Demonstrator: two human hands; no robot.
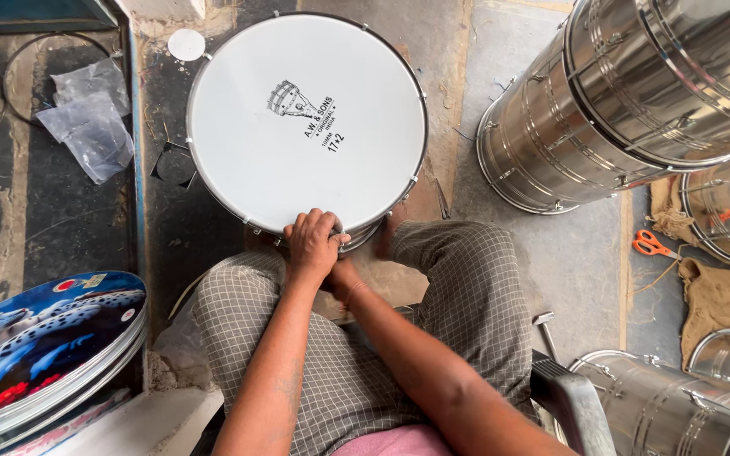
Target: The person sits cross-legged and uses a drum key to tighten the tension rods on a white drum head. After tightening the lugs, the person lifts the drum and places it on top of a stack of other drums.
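Drums (pixel 627 93) and scissors (pixel 651 245), perhaps, nearby

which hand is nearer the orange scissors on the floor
Right. The right hand sits under the left hand at the drum rim, slightly closer to the scissors; both are far off.

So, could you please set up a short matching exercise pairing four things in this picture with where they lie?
Things:
1. white drum
2. orange scissors
3. clear plastic bags
4. printed leopard drumheads

Places:
A. lower left, stacked
B. right, on the floor beside burlap
C. centre, under the left hand
D. upper left, on the dark floor

Pairs: 1-C, 2-B, 3-D, 4-A
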